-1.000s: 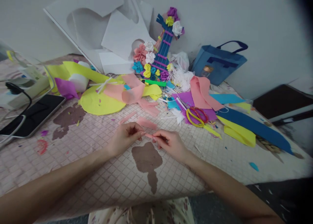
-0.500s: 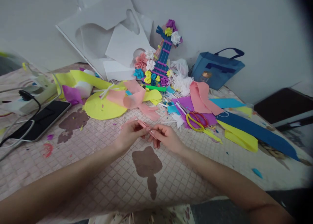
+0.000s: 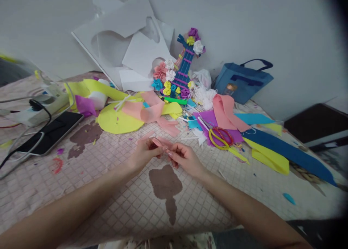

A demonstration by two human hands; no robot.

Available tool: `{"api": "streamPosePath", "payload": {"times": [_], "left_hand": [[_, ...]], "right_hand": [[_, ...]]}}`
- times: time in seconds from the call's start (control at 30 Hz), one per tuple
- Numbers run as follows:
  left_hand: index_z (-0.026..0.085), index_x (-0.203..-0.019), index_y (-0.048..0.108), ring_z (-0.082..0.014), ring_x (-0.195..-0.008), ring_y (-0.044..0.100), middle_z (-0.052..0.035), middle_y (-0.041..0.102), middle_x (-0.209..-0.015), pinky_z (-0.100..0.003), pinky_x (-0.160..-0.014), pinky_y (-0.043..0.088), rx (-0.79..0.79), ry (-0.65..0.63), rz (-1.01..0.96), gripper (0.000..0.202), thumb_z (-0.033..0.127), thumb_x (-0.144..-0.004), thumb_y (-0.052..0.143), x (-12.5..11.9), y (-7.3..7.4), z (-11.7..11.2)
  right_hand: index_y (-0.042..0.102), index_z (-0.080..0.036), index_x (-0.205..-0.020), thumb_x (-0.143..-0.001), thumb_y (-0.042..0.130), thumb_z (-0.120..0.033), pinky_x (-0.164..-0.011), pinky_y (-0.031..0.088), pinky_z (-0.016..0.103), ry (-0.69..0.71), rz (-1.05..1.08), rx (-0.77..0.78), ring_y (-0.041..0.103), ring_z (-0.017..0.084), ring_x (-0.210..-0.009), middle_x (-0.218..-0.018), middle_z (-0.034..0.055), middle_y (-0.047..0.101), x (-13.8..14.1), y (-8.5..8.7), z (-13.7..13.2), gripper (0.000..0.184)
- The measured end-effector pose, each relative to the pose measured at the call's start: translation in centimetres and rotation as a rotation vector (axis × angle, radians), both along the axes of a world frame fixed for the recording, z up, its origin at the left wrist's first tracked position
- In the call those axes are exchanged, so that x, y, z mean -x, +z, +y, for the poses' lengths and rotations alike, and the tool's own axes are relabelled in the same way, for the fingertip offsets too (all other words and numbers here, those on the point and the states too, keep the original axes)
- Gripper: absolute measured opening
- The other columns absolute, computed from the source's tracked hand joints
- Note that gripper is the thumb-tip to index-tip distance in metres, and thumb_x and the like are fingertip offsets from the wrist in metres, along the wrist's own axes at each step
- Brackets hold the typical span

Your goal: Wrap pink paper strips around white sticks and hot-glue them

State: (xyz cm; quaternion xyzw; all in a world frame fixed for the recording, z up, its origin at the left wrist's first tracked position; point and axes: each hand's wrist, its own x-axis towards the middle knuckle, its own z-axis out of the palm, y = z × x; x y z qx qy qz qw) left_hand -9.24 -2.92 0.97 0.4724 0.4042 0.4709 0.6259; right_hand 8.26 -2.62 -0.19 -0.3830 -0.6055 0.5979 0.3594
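Between my hands, above the middle of the table, is a small pink crepe paper strip [image 3: 157, 142]. My left hand [image 3: 145, 152] pinches one end of it between thumb and fingers. Close against it, my right hand [image 3: 185, 157] has its fingers pressed together on the same strip, which they partly hide. Just beyond the hands lie more pink crepe paper pieces [image 3: 169, 127] and a round yellow paper sheet [image 3: 119, 123]. To the right, scissors [image 3: 219, 138] with yellow and red handles rest on purple paper [image 3: 207, 119].
A blue paper guitar [image 3: 185, 69] trimmed with paper flowers leans at the back, beside cut white boards [image 3: 141, 56]. A blue bag [image 3: 241, 82] stands back right. At left are a phone [image 3: 51, 133] and a power strip [image 3: 35, 111] with cables. Blue paper [image 3: 296, 152] lies right.
The view has shifted slightly, so the table's things appear a little lower and further right. My hands stay together on the pink strip, more of which shows between the fingers.
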Motion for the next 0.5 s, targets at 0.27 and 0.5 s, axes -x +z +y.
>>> {"api": "streamPosePath", "payload": {"times": [0.27, 0.5], "left_hand": [[0.013, -0.076, 0.061, -0.0108, -0.066, 0.055, -0.0014, 0.062, -0.073, -0.024, -0.063, 0.045, -0.025, 0.082, -0.058, 0.022, 0.033, -0.075, 0.071, -0.25, -0.04, -0.23], [0.012, -0.071, 0.064, -0.0105, -0.064, 0.053, -0.0022, 0.06, -0.068, -0.024, -0.064, 0.045, 0.013, 0.137, -0.124, 0.032, 0.042, -0.083, 0.06, 0.2, -0.26, 0.35]], "right_hand": [[0.055, -0.018, -0.08, -0.082, 0.061, -0.042, -0.043, 0.04, 0.02, -0.05, 0.018, 0.005, 0.05, 0.008, -0.047, -0.06, -0.0043, 0.056, -0.01, -0.35, -0.11, 0.025], [0.056, -0.017, -0.077, -0.081, 0.062, -0.04, -0.043, 0.041, 0.02, -0.055, 0.067, 0.05, 0.05, 0.007, -0.045, -0.064, -0.0024, 0.061, -0.31, -0.55, 0.02, 0.024]]}}
